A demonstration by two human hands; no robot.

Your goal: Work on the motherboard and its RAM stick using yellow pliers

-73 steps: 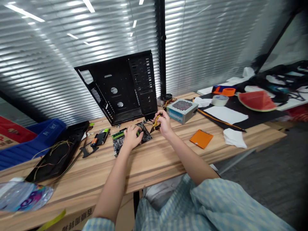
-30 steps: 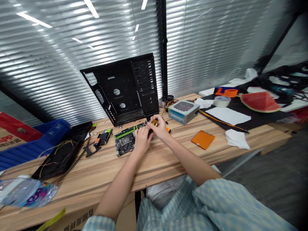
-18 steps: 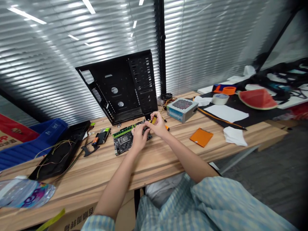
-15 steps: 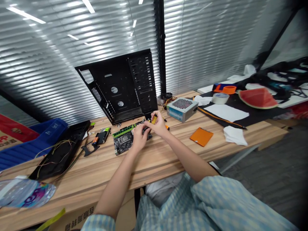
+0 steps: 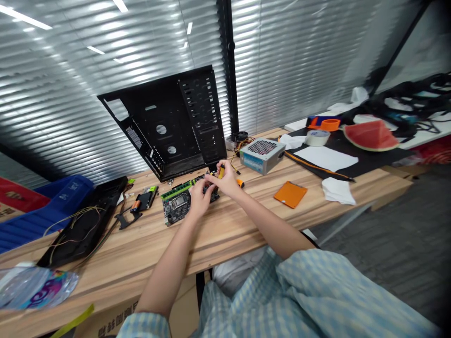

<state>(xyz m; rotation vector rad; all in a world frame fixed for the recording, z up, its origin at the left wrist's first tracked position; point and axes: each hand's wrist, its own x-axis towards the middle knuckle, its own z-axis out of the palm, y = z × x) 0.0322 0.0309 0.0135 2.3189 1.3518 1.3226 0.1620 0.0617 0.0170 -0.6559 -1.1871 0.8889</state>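
A dark motherboard [image 5: 179, 202] with bright green memory slots lies flat on the wooden table. Over its right part, my left hand [image 5: 200, 199] has its fingers curled and close together; what they pinch, if anything, is hidden. My right hand [image 5: 227, 182] touches my left fingertips with its thumb and is closed around yellow-handled pliers [image 5: 221, 172], whose jaws are out of sight. Just right of that wrist, an orange-and-black piece [image 5: 240, 183] shows on the table. Behind both hands stands an open black computer case [image 5: 172, 112].
A grey power supply [image 5: 262, 155] with cables sits right of the case. Nearer lies an orange drive caddy-like plate [image 5: 291, 194]. At left are a black panel with wires [image 5: 77, 230], a blue bin [image 5: 59, 202] and a plastic bottle [image 5: 42, 286]. A watermelon-slice shape [image 5: 369, 136] rests far right.
My left hand has moved from the middle of the motherboard to its right part. My right hand has come in to meet it, turning the pliers so their jaws no longer show.
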